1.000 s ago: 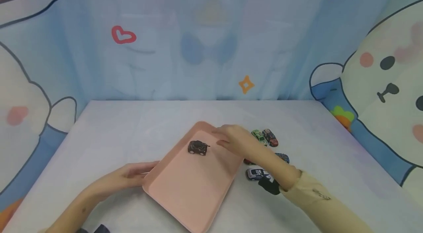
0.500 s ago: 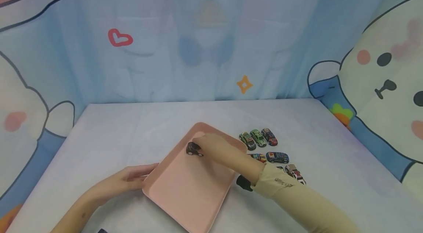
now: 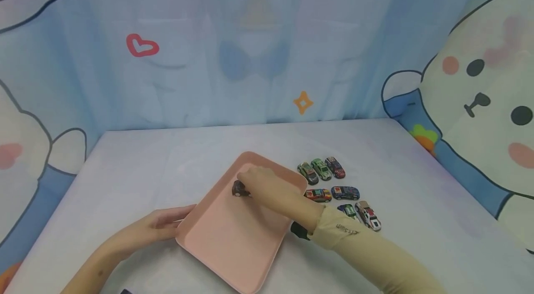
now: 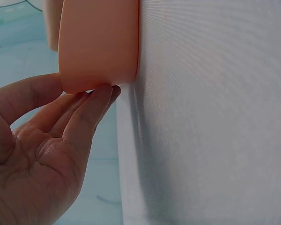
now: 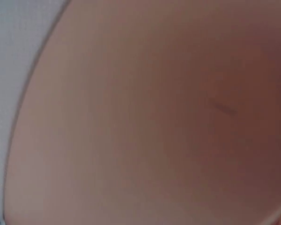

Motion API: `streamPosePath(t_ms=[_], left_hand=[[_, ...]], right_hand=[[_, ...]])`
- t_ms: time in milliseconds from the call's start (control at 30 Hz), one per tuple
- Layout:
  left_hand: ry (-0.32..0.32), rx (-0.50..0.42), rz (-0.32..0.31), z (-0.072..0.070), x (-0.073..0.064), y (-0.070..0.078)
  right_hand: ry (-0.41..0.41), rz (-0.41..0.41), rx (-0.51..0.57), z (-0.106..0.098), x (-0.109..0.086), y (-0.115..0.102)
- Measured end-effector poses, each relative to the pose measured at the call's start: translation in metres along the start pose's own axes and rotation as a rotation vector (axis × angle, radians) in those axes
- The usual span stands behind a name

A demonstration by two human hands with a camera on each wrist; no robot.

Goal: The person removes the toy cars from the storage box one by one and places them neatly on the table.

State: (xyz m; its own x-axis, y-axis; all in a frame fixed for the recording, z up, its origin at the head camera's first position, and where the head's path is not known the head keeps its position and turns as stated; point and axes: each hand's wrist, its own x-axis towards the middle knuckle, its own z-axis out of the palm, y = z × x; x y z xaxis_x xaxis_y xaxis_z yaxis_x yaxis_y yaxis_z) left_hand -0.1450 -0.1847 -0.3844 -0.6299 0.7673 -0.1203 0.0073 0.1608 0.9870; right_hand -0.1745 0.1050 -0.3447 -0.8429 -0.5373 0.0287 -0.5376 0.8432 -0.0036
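A pink tray (image 3: 233, 238) lies at an angle on the table. Inside its far half is a dark toy car (image 3: 238, 188), gripped by my right hand (image 3: 264, 185), which hides much of the car. My left hand (image 3: 154, 229) holds the tray at its left side; in the left wrist view the thumb is at the rim and the fingers touch the outer wall (image 4: 98, 47). The right wrist view is blurred and shows mostly the pink tray floor (image 5: 107, 117), with neither the car nor the fingertips clear.
Several toy cars stand right of the tray, among them a light green car (image 3: 321, 169), an orange car (image 3: 318, 195), a blue car (image 3: 345, 193) and a white-and-red car (image 3: 368, 215). A printed curtain (image 3: 187, 76) hangs behind the white table (image 3: 142, 169).
My right hand has moved left from the tray's far right side to the dark toy car and taken hold of it. The left hand stays at the tray. The view has shifted slightly.
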Motion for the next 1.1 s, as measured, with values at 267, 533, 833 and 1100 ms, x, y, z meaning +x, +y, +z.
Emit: streamPosePath(t_ms=[267,533,833,1100], left_hand=[[-0.005,-0.006,-0.003,0.0,0.001,0.0],[-0.012,-0.024,-0.006,0.0,-0.001,0.0],[-0.032,-0.029,0.035,-0.001,-0.001,-0.003],[-0.043,-0.032,0.054,-0.002,-0.002,0.0]], right_hand=[[0.04,-0.01,0.025,-0.009,-0.004,0.005],[0.112,0.003,0.131,-0.05,-0.036,0.024],[0.182,0.063,0.163,-0.064,-0.087,0.056],[0.134,0.131,0.153,-0.047,-0.136,0.068]])
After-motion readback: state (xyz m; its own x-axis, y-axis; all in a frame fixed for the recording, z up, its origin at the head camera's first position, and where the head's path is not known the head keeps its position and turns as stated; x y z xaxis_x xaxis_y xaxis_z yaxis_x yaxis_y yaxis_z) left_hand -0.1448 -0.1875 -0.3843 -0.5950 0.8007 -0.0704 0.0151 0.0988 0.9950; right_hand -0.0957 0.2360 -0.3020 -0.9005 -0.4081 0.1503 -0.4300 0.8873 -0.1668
